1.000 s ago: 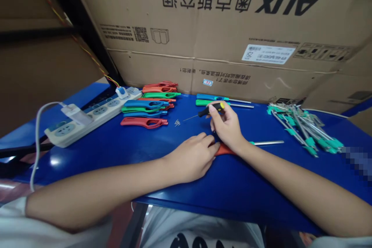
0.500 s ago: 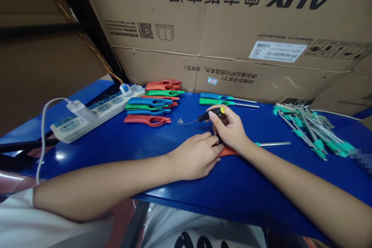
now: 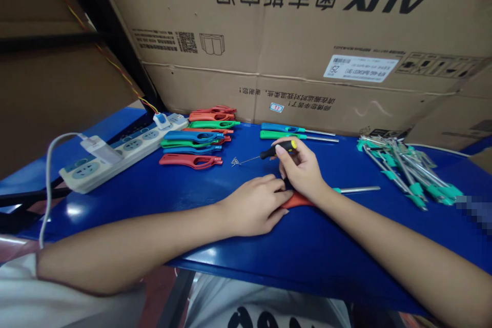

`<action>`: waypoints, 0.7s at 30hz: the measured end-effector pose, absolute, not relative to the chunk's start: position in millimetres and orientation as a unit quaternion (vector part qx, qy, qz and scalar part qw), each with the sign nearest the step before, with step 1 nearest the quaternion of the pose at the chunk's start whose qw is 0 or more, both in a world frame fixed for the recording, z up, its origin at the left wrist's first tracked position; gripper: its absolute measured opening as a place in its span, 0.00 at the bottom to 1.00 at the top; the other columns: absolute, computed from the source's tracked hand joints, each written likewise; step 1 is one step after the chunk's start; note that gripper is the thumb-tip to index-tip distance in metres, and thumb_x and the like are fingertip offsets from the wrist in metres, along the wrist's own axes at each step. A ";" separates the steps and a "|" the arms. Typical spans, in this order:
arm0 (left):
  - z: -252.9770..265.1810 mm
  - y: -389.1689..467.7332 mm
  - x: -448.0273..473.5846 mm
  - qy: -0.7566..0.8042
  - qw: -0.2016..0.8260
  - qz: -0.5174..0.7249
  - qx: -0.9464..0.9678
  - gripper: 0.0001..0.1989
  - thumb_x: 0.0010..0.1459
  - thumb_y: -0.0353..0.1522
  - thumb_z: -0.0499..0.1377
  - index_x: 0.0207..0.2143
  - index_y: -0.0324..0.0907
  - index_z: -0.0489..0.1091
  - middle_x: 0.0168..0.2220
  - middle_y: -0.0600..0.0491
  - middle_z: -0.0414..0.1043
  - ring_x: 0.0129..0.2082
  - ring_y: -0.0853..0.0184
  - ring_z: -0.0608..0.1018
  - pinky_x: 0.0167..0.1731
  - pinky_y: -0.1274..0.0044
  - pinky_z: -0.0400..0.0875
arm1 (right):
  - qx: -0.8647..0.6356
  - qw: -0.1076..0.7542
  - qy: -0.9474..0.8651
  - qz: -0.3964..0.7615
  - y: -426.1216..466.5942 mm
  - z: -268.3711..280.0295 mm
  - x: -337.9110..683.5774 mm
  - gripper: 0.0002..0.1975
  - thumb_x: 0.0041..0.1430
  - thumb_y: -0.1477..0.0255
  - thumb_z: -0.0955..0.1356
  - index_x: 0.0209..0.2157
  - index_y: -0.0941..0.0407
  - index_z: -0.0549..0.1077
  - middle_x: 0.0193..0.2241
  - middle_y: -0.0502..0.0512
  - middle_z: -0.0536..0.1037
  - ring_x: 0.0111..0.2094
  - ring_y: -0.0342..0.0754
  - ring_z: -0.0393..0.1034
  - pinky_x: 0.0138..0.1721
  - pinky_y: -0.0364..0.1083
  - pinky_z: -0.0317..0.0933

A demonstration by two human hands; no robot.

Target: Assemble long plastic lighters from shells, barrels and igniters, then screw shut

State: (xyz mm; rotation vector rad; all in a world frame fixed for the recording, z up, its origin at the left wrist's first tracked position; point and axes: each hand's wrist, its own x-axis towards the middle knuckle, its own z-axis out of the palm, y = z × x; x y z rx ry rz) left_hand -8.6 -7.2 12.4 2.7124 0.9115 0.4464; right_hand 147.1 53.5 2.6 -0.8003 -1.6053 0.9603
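Note:
My right hand (image 3: 302, 166) is closed round the black and yellow handle of a screwdriver (image 3: 271, 151). Its thin shaft slants left, and the tip is at a small heap of screws (image 3: 234, 162) on the blue table. Below it, my left hand (image 3: 259, 202) has its fingers curled onto an orange-red lighter (image 3: 299, 200) that lies flat. A metal tube with a teal collar sticks out to the right from this lighter. Both hands hide much of its body.
Several coloured lighter handles (image 3: 190, 160) lie stacked at left, beside a white power strip (image 3: 115, 151). Two lighters with metal tubes, blue (image 3: 279, 127) and green (image 3: 280, 135), lie at the back. Several loose metal tubes with teal ends (image 3: 407, 166) are piled right. A cardboard box (image 3: 292, 36) stands behind.
The view has shifted slightly, so everything sits a little further left. The screwdriver tip has come nearer to the screws. My left hand stays on the lighter.

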 end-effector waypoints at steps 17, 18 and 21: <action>-8.9 18.3 -5.0 0.411 0.378 0.457 0.692 0.27 0.52 0.39 0.71 0.54 0.41 0.76 0.40 0.48 0.82 0.38 0.63 0.82 0.41 0.72 0.77 | -0.300 0.668 -0.491 0.471 75.1 60.4 185.0 0.20 0.56 0.53 0.71 0.30 0.53 0.63 0.22 0.45 0.74 0.10 0.38 0.59 0.07 0.40 0.46; -6.7 17.5 -4.7 0.423 0.388 0.475 0.667 0.26 0.53 0.39 0.71 0.54 0.42 0.76 0.40 0.49 0.82 0.38 0.63 0.82 0.40 0.72 0.78 | -0.304 0.664 -0.488 0.478 74.4 59.5 185.2 0.20 0.56 0.53 0.71 0.29 0.53 0.63 0.22 0.45 0.74 0.10 0.38 0.59 0.07 0.40 0.45; -0.2 15.1 -4.4 0.431 0.392 0.507 0.636 0.20 0.53 0.37 0.71 0.48 0.41 0.79 0.39 0.50 0.83 0.38 0.64 0.83 0.39 0.74 0.78 | -0.311 0.648 -0.483 0.500 72.6 56.8 184.4 0.21 0.55 0.53 0.72 0.29 0.53 0.63 0.21 0.44 0.73 0.10 0.37 0.58 0.07 0.40 0.45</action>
